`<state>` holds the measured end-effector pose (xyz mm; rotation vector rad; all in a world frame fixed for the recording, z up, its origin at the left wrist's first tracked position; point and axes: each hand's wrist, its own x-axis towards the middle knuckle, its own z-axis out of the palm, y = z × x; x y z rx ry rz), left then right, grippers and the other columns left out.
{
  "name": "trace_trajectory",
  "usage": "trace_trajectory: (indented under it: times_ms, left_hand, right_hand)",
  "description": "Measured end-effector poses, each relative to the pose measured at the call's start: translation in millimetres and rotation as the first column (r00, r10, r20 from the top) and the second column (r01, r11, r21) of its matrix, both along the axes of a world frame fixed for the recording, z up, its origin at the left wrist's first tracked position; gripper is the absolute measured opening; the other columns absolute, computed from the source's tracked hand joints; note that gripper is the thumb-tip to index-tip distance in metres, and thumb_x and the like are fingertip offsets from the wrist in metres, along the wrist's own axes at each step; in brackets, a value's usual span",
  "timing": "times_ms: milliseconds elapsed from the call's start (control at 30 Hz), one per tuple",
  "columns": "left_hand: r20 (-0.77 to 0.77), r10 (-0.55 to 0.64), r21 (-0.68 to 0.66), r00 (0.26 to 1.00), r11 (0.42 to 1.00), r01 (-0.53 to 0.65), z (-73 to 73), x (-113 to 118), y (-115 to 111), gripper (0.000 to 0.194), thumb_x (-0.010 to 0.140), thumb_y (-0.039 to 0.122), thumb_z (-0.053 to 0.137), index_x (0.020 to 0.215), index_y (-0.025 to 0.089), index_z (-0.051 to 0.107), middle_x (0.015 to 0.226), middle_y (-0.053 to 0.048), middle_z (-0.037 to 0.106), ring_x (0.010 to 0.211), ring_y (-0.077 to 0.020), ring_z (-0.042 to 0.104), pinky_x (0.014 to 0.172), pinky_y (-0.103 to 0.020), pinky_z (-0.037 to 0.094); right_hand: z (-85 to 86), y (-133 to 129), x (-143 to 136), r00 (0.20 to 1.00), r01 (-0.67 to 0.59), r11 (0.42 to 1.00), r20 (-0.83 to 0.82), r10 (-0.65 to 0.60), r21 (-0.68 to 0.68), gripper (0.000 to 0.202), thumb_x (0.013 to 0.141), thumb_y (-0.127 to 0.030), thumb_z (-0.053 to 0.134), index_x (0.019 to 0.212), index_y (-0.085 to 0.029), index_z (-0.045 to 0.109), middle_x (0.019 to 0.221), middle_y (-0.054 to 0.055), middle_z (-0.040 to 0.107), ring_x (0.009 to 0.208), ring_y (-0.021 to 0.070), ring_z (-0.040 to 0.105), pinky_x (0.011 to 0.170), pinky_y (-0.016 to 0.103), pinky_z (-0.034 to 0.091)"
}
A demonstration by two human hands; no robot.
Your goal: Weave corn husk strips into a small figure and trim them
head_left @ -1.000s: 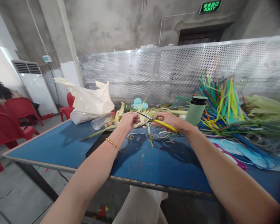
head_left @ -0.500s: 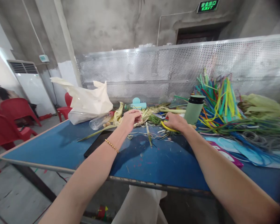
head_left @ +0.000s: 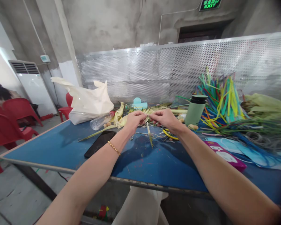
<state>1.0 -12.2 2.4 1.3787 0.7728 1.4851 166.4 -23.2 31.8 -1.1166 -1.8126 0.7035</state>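
My left hand (head_left: 135, 121) and my right hand (head_left: 165, 118) meet over the middle of the littered table, their fingertips almost touching. Both are closed in a pinch; whatever thin, pale piece lies between them is too small to make out. Just behind and below the fingers are dried corn husks (head_left: 120, 116) and plant scraps. A narrow strip of leaf (head_left: 150, 136) lies under the hands. Beside my right wrist rests a yellow-handled tool (head_left: 170, 135), apparently scissors, mostly covered by the hand. A black phone (head_left: 100, 144) is near my left forearm.
A white plastic bag (head_left: 90, 100) and a clear bottle (head_left: 99, 122) stand left. On the right are a green flask (head_left: 195, 111), colourful strips (head_left: 227, 100), cords (head_left: 255, 128), a magenta packet (head_left: 227, 155) and a face mask (head_left: 245, 150). A perforated metal panel (head_left: 135, 75) borders the back.
My right hand has let go of the yellow-handled tool, which now lies on the table. It has moved left to meet my left hand, and both now pinch together.
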Motion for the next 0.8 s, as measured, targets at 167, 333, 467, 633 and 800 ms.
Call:
trace_trajectory:
  times_ms: [167,333,467,633,800]
  left_hand:
    - [-0.075,0.050,0.054,0.996,0.997,-0.046,1.9,1.7,-5.1,0.010,0.068,0.019,0.071,0.063,0.014,0.064,0.055,0.002,0.056,0.049,-0.0074,0.047,0.052,-0.022,0.036]
    - [-0.043,-0.002,-0.005,0.999,1.000,0.002,1.2,0.9,-3.8,0.010,0.070,0.019,0.070,0.065,0.013,0.064,0.056,0.001,0.057,0.047,-0.0078,0.049,0.049,-0.022,0.035]
    - [0.013,-0.089,-0.103,0.996,0.991,0.090,2.7,0.4,-3.9,0.015,0.069,0.022,0.075,0.068,0.012,0.065,0.063,-0.002,0.062,0.047,-0.0083,0.052,0.048,-0.023,0.035]
    - [0.056,-0.130,-0.152,0.990,0.979,0.138,4.0,-1.2,-2.3,0.015,0.068,0.018,0.076,0.065,0.011,0.063,0.059,-0.002,0.060,0.047,-0.0085,0.052,0.047,-0.023,0.034]
    - [0.160,-0.240,-0.174,0.958,0.948,0.266,1.5,-1.3,0.0,0.014,0.066,0.007,0.072,0.061,0.010,0.060,0.055,-0.002,0.056,0.048,-0.0074,0.050,0.051,-0.022,0.037]
  right_hand:
    - [-6.8,0.8,-8.9,0.975,-0.013,0.995,-0.223,-0.009,-0.098,0.044,0.058,-0.052,0.085,0.067,-0.013,0.066,0.064,0.005,0.065,0.056,0.0108,0.056,0.044,0.020,0.042]
    - [-7.0,-0.4,-11.0,0.941,-0.074,0.982,-0.340,0.010,-0.176,0.042,0.054,-0.044,0.089,0.068,-0.014,0.063,0.062,0.002,0.063,0.053,0.0096,0.056,0.045,0.020,0.045]
    - [-7.5,0.3,-10.4,0.935,-0.099,0.985,-0.352,0.043,-0.144,0.037,0.055,-0.040,0.087,0.065,-0.015,0.062,0.055,0.001,0.060,0.049,0.0096,0.054,0.047,0.021,0.045]
    - [-8.8,0.5,-10.4,0.955,-0.108,0.991,-0.284,0.083,-0.075,0.025,0.059,-0.033,0.080,0.062,-0.015,0.063,0.052,0.000,0.059,0.048,0.0093,0.052,0.049,0.022,0.042]
    - [-6.4,-1.8,-9.6,0.967,-0.146,0.988,-0.219,0.134,-0.041,0.019,0.060,-0.031,0.074,0.060,-0.016,0.063,0.051,0.000,0.058,0.050,0.0099,0.051,0.052,0.024,0.040]
